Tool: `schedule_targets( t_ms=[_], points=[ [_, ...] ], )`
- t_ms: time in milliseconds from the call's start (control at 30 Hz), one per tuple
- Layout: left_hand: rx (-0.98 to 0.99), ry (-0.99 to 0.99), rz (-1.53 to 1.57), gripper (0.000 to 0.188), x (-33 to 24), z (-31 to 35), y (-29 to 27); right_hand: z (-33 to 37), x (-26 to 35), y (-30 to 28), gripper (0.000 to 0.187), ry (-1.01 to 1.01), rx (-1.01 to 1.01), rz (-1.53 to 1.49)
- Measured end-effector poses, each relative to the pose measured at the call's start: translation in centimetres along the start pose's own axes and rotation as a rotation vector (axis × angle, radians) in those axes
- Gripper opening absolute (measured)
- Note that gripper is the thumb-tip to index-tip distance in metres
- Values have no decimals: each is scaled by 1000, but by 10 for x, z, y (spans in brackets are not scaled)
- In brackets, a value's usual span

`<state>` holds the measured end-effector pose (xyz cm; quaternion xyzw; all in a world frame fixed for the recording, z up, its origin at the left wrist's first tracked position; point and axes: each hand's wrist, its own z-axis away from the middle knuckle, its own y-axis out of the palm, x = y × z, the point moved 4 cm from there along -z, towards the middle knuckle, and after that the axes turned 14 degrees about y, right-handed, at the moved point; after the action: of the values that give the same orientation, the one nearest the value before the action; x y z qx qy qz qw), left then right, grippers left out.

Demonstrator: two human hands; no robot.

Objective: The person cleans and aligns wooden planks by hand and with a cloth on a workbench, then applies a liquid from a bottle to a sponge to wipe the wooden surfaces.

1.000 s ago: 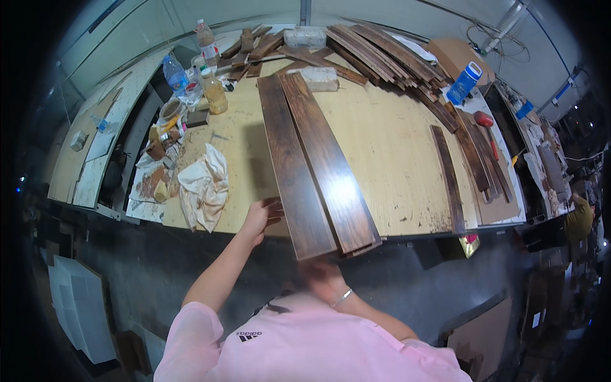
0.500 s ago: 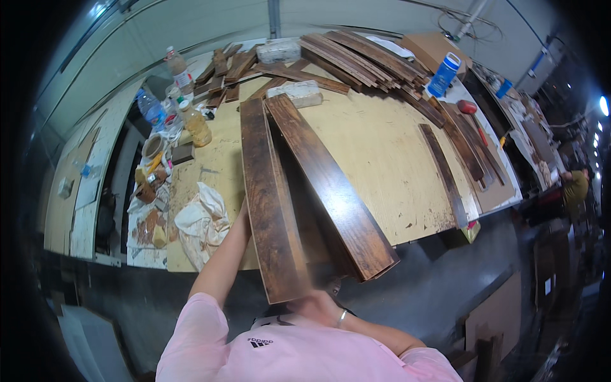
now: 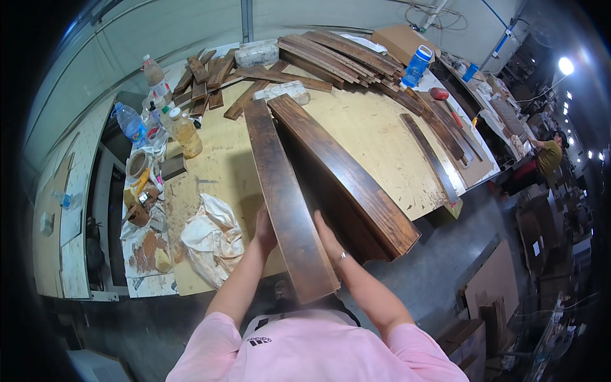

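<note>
A long dark brown wood plank (image 3: 289, 210) slants down toward me, its near end past the table edge. My left hand (image 3: 264, 228) presses against its left side, fingers partly hidden beneath. On the opposite side my right hand (image 3: 326, 234) lies along the edge, so the plank is held between both hands. Whether more boards lie beneath it I cannot tell. Right beside it rests a stack of similar planks (image 3: 356, 178), touching near the far end and spreading apart toward me in a narrow V. Its near end also overhangs the table.
A pale worktable (image 3: 375, 130) carries a pile of boards (image 3: 337, 57) at the back and loose planks at the right. Bottles (image 3: 184, 132), a tape roll and a stained cloth (image 3: 213, 239) sit on the left. A person (image 3: 541, 159) stands far right.
My right hand has moved from the left plank's near end up to its right side. The plank's near end has swung right. My left hand now shows more beside it.
</note>
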<state>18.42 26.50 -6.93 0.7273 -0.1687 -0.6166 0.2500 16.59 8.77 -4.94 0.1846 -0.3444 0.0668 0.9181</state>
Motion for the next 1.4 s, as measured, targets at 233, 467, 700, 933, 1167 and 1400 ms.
schedule_targets(
  t_ms=[233,467,700,933,1167,1400],
  points=[
    [77,24,220,34,2,16,24,-37,21,42,87,-94,243,-105],
    [-26,-104,170,38,-5,36,15,4,24,59,83,-15,289,-119],
    [-160,48,28,69,-131,42,74,43,80,72,81,-389,276,-13],
    [-228,62,-67,47,-123,33,83,35,82,85,94,-482,243,169],
    [-183,21,-112,52,-121,29,90,17,82,81,91,-502,275,170],
    [-148,41,-89,65,-121,80,97,81,69,49,83,-451,226,146]
  ],
)
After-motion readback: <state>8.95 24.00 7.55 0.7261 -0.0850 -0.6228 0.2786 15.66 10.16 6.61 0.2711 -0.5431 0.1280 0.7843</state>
